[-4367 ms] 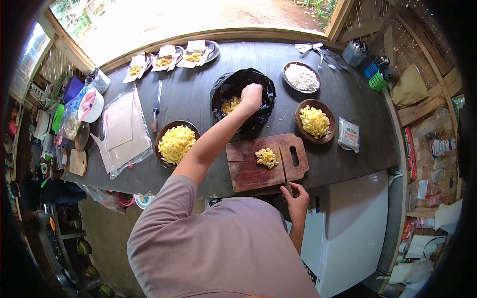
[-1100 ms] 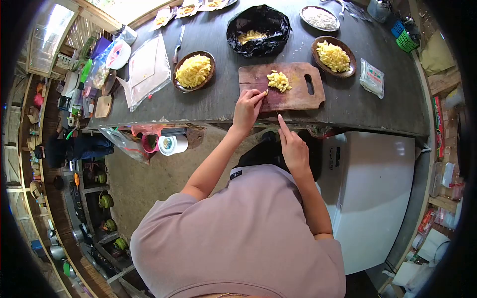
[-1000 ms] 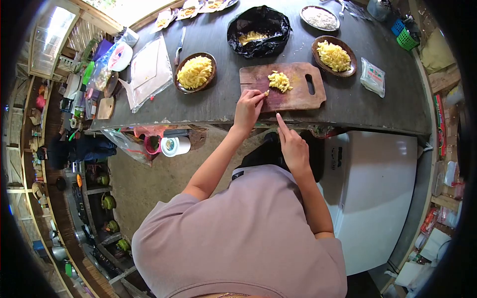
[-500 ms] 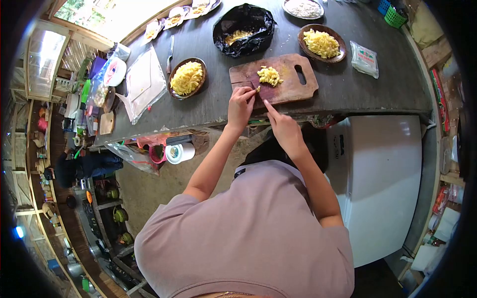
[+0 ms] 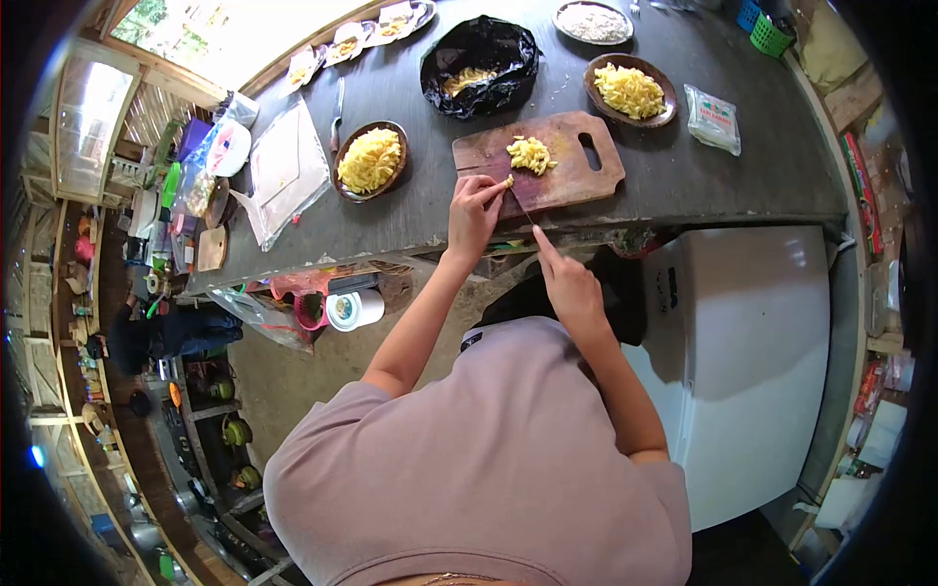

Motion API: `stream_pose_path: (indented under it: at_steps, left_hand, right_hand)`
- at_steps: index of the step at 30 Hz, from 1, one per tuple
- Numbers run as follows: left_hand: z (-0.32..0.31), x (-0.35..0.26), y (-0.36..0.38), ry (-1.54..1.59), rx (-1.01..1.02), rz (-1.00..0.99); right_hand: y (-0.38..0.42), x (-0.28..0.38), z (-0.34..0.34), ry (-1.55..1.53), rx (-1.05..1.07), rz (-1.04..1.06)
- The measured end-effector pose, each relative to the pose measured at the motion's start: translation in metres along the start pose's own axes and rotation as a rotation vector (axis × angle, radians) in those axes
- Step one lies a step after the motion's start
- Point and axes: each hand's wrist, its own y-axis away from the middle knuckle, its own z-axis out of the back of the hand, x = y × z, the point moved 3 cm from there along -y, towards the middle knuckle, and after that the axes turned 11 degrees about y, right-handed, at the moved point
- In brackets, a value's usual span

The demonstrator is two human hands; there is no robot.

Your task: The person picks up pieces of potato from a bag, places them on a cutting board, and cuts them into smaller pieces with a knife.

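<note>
On the wooden chopping board (image 5: 584, 178) lies a small heap of chopped pale-yellow pieces (image 5: 531, 154). My left hand (image 5: 473, 215), over the board's near left edge, pinches a small yellow piece (image 5: 508, 182) between thumb and fingertips. A knife (image 5: 523, 207) is in my right hand (image 5: 572, 285), the index finger stretched along it. Its thin blade points up and left, the tip close to the pinched piece. Its handle is mostly hidden under the hand. Brown bowls of yellow pieces stand left (image 5: 370, 161) and right (image 5: 629, 91) of the board.
Behind the board sits a black plastic bag (image 5: 481, 66) with yellow pieces inside. A plate of white flour-like stuff (image 5: 593, 21), a white packet (image 5: 714, 119) and another knife (image 5: 337, 112) lie on the dark table (image 5: 391, 231). A white appliance (image 5: 747, 361) stands right; a person (image 5: 171, 332) is far left.
My right hand has drawn back slightly down and right with the knife, so more blade shows. My left hand stays almost in place with the small piece.
</note>
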Motion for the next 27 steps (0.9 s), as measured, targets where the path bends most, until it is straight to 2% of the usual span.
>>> stream_pose_path:
  at_steps: [2,4,8,19,23,27]
  left_hand:
    - [-0.001,0.001,0.002,0.024,-0.017,0.024]
    - [-0.003,0.002,0.004,0.052,-0.032,0.042]
    - [-0.003,0.006,0.004,0.048,-0.021,0.021]
    - [-0.006,0.008,0.005,0.082,-0.039,0.026]
    - [-0.003,0.006,0.007,0.083,-0.028,0.016]
    - [-0.003,0.01,0.009,0.107,-0.048,0.028]
  right_hand:
    - [0.011,-0.004,0.001,-0.011,0.043,-0.007]
    - [0.012,-0.008,-0.005,-0.116,-0.006,-0.005]
    - [-0.003,-0.002,-0.006,-0.061,-0.05,0.01]
    - [-0.015,-0.001,-0.001,0.102,0.004,0.091]
    - [-0.049,0.013,-0.005,0.016,-0.034,0.141]
    - [-0.023,0.005,-0.008,0.012,-0.054,0.118]
